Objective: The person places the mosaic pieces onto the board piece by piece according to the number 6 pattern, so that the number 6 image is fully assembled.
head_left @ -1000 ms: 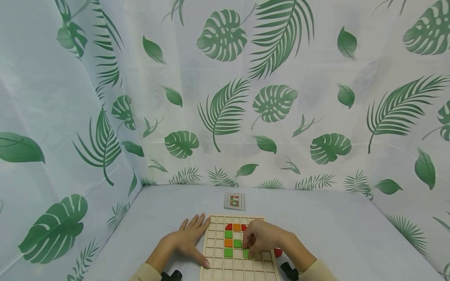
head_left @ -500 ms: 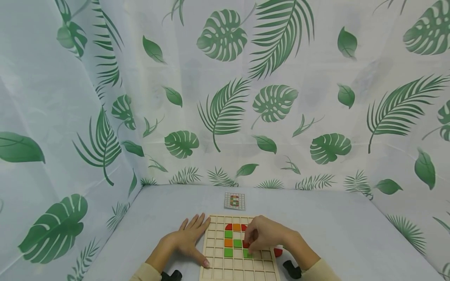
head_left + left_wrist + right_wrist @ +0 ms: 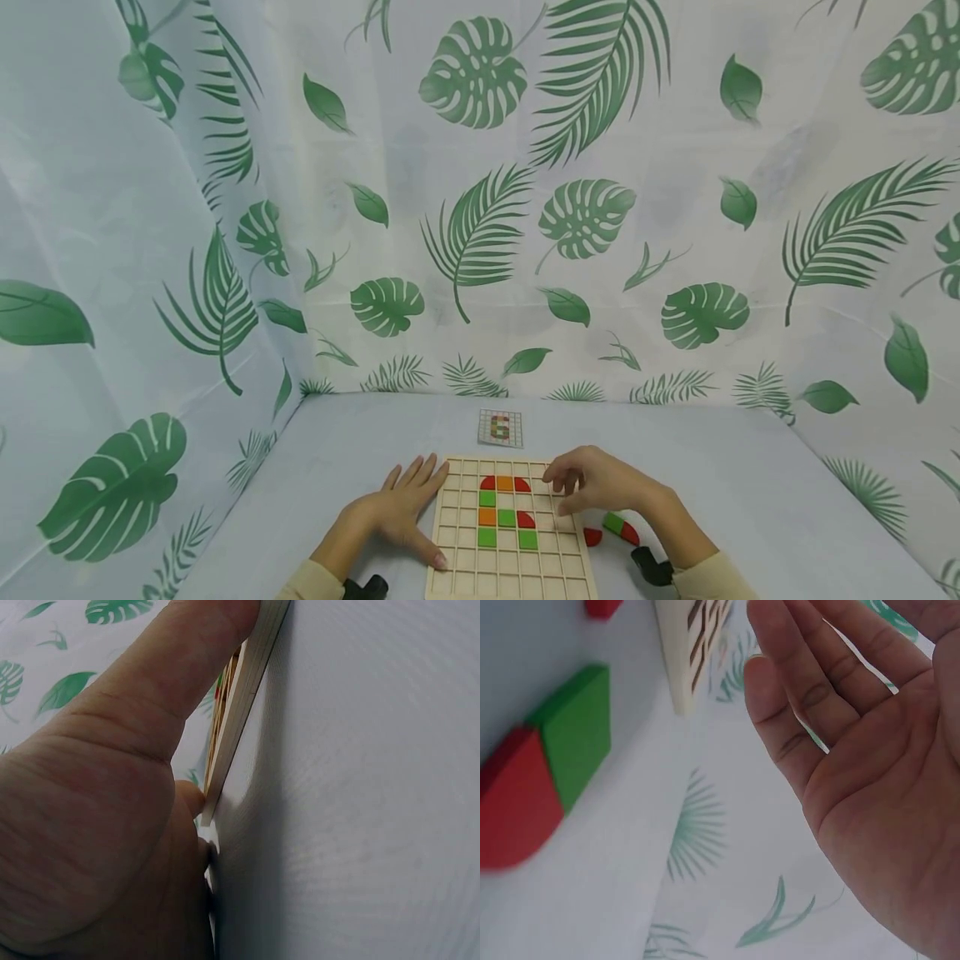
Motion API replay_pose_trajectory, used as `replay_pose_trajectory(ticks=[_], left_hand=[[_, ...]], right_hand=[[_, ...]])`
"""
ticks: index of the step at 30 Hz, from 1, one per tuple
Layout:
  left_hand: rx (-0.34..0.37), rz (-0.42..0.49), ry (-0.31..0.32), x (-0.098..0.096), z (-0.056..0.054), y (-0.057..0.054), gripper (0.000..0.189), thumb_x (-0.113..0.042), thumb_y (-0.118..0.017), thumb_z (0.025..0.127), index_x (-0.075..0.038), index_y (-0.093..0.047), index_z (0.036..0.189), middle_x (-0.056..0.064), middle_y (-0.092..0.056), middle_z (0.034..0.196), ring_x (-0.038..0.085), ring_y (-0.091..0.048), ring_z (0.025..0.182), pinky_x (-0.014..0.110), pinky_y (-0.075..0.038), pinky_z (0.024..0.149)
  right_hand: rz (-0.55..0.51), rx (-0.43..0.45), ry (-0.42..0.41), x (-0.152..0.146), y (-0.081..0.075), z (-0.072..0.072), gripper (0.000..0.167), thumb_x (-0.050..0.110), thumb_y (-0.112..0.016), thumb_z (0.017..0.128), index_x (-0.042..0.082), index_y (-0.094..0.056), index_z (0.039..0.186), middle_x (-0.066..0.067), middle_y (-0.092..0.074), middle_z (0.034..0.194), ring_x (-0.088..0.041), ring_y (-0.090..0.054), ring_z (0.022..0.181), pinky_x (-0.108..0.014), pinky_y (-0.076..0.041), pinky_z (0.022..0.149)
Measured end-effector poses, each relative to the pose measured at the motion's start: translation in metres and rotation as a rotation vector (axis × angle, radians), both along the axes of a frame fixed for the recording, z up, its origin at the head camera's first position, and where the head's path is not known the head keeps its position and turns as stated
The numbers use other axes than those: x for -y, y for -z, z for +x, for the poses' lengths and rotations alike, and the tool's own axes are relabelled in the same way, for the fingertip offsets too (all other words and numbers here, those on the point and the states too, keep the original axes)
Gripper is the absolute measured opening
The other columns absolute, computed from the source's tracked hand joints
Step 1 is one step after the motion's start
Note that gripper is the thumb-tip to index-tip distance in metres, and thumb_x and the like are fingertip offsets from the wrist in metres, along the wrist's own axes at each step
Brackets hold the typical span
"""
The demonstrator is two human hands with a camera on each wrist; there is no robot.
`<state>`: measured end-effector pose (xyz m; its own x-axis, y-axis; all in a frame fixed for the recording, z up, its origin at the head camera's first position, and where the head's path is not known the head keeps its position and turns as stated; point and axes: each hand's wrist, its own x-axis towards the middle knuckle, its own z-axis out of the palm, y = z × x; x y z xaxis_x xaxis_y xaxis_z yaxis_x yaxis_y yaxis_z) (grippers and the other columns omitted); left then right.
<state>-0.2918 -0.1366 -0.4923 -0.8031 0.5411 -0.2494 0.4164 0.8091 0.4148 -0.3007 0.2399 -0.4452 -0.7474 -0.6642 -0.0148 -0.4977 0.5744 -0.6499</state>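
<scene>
A pale wooden grid board (image 3: 498, 585) lies on the table in the head view. Set in its cells are square green and orange tiles and rounded red ones, among them a red quarter-round tile (image 3: 526, 520) in the middle. My left hand (image 3: 397, 512) lies spread at the board's left side, its fingertips and thumb (image 3: 187, 667) on the edge. Over the right side of the board hovers my right hand (image 3: 603, 483), its fingers loosely bent. The right wrist view shows its palm (image 3: 885, 787) with nothing held in it.
Right of the board lie a red rounded tile (image 3: 592, 537) and a green tile (image 3: 613, 522) touching another red one (image 3: 628, 533). A small pattern card (image 3: 500, 428) sits beyond the board. Leaf-printed curtains (image 3: 480, 250) close off the back and sides.
My right hand has let go of the red quarter-round tile on the board and moved right, uncovering it and the loose tiles beside the board. The left hand has stayed put.
</scene>
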Motion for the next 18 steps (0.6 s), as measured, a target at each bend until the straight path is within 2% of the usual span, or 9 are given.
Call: replay_pose_trajectory(ticks=[6,11,14,18], left_hand=[[-0.005,0.004,0.008,-0.001,0.001,-0.001,0.141,-0.076,-0.084,0.066,-0.017,-0.009,0.169,0.015,0.000,0.176,0.039,0.002,0.163,0.065,0.000,0.128],[-0.004,0.011,0.009,-0.001,0.001,-0.003,0.140,-0.075,-0.085,0.067,-0.016,-0.008,0.169,0.016,0.001,0.176,0.039,0.002,0.163,0.066,0.000,0.128],[-0.002,0.013,0.009,0.000,0.001,-0.003,0.141,-0.076,-0.084,0.066,-0.016,-0.008,0.169,0.016,0.001,0.176,0.039,0.002,0.163,0.066,0.000,0.128],[0.003,0.010,0.006,0.000,0.000,-0.002,0.142,-0.078,-0.083,0.065,-0.017,-0.008,0.169,0.015,0.001,0.176,0.038,0.002,0.163,0.066,0.001,0.128]], right_hand=[[0.001,0.022,0.014,-0.014,-0.001,0.002,0.032,0.014,-0.086,0.085,0.007,-0.076,0.115,-0.005,-0.075,0.099,-0.008,-0.068,0.084,-0.025,-0.057,0.071],[0.004,0.062,0.048,-0.023,0.001,0.005,0.033,0.013,-0.088,0.081,0.012,-0.078,0.112,-0.001,-0.075,0.098,-0.010,-0.067,0.083,-0.026,-0.057,0.069],[0.010,0.073,0.038,-0.028,0.003,0.006,0.030,0.011,-0.089,0.079,0.014,-0.079,0.106,-0.001,-0.075,0.094,-0.009,-0.066,0.080,-0.025,-0.055,0.067],[0.009,0.128,-0.010,-0.033,0.006,0.008,0.021,0.006,-0.090,0.076,0.013,-0.079,0.092,-0.001,-0.072,0.081,-0.006,-0.061,0.071,-0.022,-0.052,0.061]])
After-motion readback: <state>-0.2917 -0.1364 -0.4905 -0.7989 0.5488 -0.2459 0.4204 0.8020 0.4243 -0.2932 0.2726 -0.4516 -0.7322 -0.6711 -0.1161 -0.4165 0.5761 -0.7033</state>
